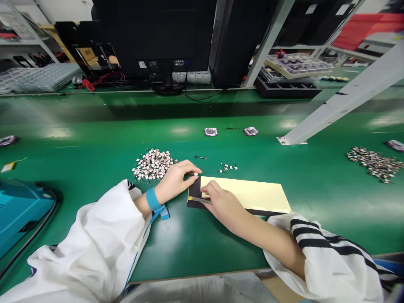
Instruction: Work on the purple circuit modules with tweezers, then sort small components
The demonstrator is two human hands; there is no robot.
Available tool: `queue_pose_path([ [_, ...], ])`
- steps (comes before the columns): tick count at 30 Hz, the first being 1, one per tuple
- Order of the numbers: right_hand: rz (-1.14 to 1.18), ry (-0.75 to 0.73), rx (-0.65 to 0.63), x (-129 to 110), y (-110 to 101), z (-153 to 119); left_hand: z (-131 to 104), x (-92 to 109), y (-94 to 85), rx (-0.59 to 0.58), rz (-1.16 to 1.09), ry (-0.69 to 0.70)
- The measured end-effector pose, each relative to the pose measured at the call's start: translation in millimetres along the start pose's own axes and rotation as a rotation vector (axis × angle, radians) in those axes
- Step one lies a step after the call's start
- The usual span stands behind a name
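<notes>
A black block topped with a pale yellow sheet [249, 192] lies on the green table. My left hand [178, 179], with a blue wrist strap, pinches a small white part [196, 174] at the block's back left corner. My right hand [222, 204] is closed on thin metal tweezers [200, 200], whose yellow-marked end points left over the block's black left end. A heap of small white parts [154, 165] lies just behind and left of my left hand. Several more small parts [226, 168] are scattered behind the block.
Two small framed devices [211, 131] sit farther back, near a small dark piece [200, 157]. Another heap of parts [375, 163] is at the right. A white slanted post [341, 103] stands right. A teal machine [23, 214] is at left; a monitor [164, 38] stands behind.
</notes>
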State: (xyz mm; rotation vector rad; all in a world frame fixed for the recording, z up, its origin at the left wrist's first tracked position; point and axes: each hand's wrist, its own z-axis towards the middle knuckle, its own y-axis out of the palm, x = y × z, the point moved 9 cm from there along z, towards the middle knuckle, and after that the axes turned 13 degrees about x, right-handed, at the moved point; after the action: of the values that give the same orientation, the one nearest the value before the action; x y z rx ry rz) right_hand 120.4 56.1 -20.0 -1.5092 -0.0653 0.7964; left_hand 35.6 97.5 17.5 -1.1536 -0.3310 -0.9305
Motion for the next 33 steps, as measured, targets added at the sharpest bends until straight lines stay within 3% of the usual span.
queue_pose_path([
  [5,0.474,0.239,0.152,24.4,-15.0,8.2,-14.5,-2.8,-6.9,0.148,-0.102,-0.057],
  [9,0.951,0.482,0.158,39.7,-15.8,11.7,-16.1,4.3,-12.5,0.263,-0.134,-0.02],
  [12,1.156,0.547,0.169,40.1,-16.3,13.1,-17.3,13.7,-9.8,0.272,-0.178,0.025],
  [19,1.254,0.567,0.208,37.2,-15.8,12.6,-21.1,23.6,-14.0,0.339,-0.182,0.067],
  [33,1.125,0.466,0.262,32.9,-19.5,13.7,-23.2,23.3,-14.1,0.377,-0.105,0.056],
])
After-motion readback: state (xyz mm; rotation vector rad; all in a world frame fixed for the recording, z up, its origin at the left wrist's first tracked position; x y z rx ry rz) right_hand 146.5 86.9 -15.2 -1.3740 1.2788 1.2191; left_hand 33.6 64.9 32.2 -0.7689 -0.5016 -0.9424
